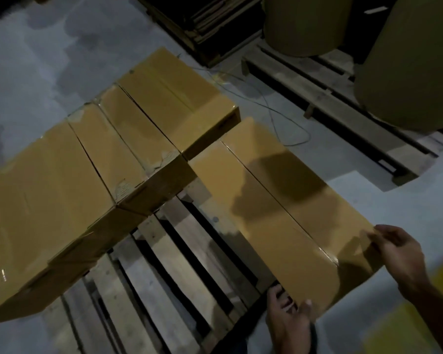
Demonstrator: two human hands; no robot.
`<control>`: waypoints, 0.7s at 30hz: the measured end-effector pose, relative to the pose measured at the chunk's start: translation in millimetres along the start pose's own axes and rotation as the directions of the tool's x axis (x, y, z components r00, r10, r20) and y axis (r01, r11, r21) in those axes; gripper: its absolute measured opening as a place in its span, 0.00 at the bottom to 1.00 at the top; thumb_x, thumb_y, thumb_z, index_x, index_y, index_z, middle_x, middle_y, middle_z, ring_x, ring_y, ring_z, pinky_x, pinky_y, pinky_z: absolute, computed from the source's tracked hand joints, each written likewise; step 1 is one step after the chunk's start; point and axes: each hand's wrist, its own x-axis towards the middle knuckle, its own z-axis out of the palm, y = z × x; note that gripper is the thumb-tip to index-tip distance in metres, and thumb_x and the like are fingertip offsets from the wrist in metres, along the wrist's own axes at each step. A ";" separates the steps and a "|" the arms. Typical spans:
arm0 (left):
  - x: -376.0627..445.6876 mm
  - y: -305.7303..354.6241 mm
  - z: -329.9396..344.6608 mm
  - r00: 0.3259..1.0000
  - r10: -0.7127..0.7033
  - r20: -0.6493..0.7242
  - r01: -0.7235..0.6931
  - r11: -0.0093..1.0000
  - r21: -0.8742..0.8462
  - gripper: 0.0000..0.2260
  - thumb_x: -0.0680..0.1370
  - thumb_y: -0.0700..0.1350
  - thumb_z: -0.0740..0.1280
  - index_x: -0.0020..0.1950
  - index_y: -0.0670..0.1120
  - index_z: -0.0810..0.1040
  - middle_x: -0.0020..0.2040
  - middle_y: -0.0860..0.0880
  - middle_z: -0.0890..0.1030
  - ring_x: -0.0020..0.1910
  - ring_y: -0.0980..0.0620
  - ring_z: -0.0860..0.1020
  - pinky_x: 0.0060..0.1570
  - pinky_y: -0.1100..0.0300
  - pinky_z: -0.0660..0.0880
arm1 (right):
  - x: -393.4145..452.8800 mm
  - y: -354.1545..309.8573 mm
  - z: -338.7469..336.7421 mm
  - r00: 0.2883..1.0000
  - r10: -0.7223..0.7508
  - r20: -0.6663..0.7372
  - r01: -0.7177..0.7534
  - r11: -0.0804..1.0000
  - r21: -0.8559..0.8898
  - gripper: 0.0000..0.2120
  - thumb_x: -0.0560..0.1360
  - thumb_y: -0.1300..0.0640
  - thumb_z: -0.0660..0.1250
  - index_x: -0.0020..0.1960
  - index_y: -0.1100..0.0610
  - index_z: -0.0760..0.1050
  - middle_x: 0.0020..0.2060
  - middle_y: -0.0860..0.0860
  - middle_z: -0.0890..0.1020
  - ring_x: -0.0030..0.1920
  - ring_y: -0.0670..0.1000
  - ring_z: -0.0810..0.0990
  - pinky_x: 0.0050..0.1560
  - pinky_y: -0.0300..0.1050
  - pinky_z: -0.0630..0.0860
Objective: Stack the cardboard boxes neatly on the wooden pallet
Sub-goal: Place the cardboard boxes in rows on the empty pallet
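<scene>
A long cardboard box (279,208) is held over the right edge of the wooden pallet (169,272), its near end at five o'clock. The near left corner is gripped by the left hand (288,316), thumb on top; the near right corner is pinched by the right hand (397,249). At nine to eleven o'clock a row of stacked boxes (92,175) blocks the pallet's far side. Bare slats lie open at six o'clock. A second pallet (325,98) carrying large rolls (409,67) stands at one o'clock, with a loose cable (287,116) between.

floor (407,200) — grey concrete, dim | brown paper rolls (407,67) | loose wire (279,111)
</scene>
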 end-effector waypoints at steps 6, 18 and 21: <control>17.4 23.9 -3.5 0.996 0.092 0.014 -0.093 0.974 0.207 0.31 0.75 0.48 0.79 0.68 0.65 0.66 0.62 0.57 0.77 0.58 0.59 0.78 0.60 0.58 0.76 | -14.1 -9.7 7.9 1.000 -0.022 0.007 0.022 0.995 -0.094 0.21 0.79 0.55 0.74 0.70 0.55 0.76 0.65 0.59 0.79 0.65 0.65 0.78 0.67 0.66 0.74; 59.5 63.2 -8.9 0.982 0.177 0.071 -0.189 0.959 0.212 0.46 0.80 0.47 0.74 0.87 0.52 0.45 0.82 0.51 0.64 0.78 0.45 0.68 0.75 0.49 0.70 | -7.8 -23.7 18.0 0.993 -0.111 0.050 0.122 0.910 -0.397 0.28 0.76 0.49 0.77 0.69 0.63 0.76 0.56 0.66 0.82 0.55 0.69 0.81 0.57 0.64 0.79; 63.1 66.3 -8.1 0.982 0.174 0.068 -0.185 0.958 0.219 0.46 0.80 0.49 0.74 0.87 0.50 0.45 0.84 0.51 0.60 0.81 0.45 0.64 0.77 0.47 0.67 | 3.8 -18.6 21.4 0.994 -0.083 0.067 0.104 0.900 -0.423 0.30 0.74 0.44 0.77 0.69 0.58 0.75 0.59 0.64 0.79 0.56 0.68 0.80 0.58 0.66 0.80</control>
